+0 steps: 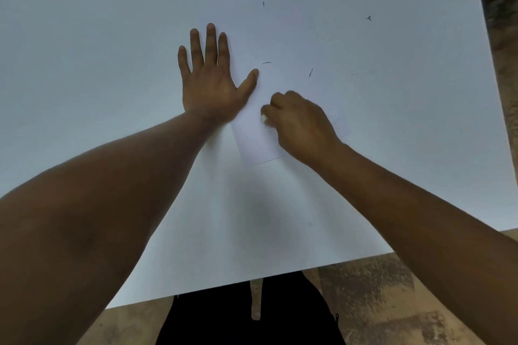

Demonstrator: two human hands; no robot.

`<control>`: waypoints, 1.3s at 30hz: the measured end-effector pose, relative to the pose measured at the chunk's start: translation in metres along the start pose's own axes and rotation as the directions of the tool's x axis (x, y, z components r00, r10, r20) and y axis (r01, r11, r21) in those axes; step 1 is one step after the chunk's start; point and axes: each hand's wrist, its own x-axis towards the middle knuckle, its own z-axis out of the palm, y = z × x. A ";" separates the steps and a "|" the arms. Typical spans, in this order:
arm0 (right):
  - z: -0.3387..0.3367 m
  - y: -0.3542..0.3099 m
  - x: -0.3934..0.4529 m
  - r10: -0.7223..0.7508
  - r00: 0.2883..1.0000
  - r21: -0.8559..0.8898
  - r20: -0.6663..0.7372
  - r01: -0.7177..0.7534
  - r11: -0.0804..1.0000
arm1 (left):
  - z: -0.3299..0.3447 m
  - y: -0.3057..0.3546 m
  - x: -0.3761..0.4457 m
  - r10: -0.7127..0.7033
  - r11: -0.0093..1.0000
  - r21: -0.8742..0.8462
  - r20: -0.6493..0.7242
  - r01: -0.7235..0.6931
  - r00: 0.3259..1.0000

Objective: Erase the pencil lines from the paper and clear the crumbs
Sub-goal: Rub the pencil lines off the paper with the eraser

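Erasing judged under way: paper (260, 137) lying flat on white table (112, 8), pinned at its left edge by left hand (208, 78) with fingers spread flat, while right hand (297, 120) pinches small white eraser (263, 119) against the sheet. Remaining: dark crumbs (310, 73) scattered on and beyond the paper, uncleared; pencil lines too faint to confirm. No containers in view.

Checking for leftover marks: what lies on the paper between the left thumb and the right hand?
In the head view, only bare paper shows between the left hand thumb and the right hand, whose fingers pinch a white eraser.
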 end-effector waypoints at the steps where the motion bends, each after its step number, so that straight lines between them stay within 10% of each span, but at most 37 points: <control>1: 0.000 0.002 -0.014 -0.027 0.999 -0.004 0.021 0.027 1.000 | -0.001 0.000 0.000 -0.005 1.000 0.000 0.005 0.005 1.000; 21: 0.004 0.008 -0.051 -0.022 0.999 0.212 0.047 0.011 0.977 | -0.003 0.001 -0.001 -0.002 1.000 0.007 -0.001 0.002 1.000; 27: 0.002 0.019 -0.055 0.511 0.858 0.695 0.041 -0.392 0.603 | -0.003 -0.002 -0.001 0.016 0.997 -0.078 -0.011 -0.017 1.000; 31: 0.001 0.018 -0.051 0.577 0.809 0.766 0.109 -0.439 0.470 | -0.011 -0.003 -0.012 -0.002 0.977 -0.211 -0.085 -0.016 0.996; 39: 0.006 0.012 -0.051 0.456 0.890 0.672 -0.028 -0.321 0.668 | 0.018 0.031 -0.098 0.412 0.908 -0.098 0.045 -0.407 0.910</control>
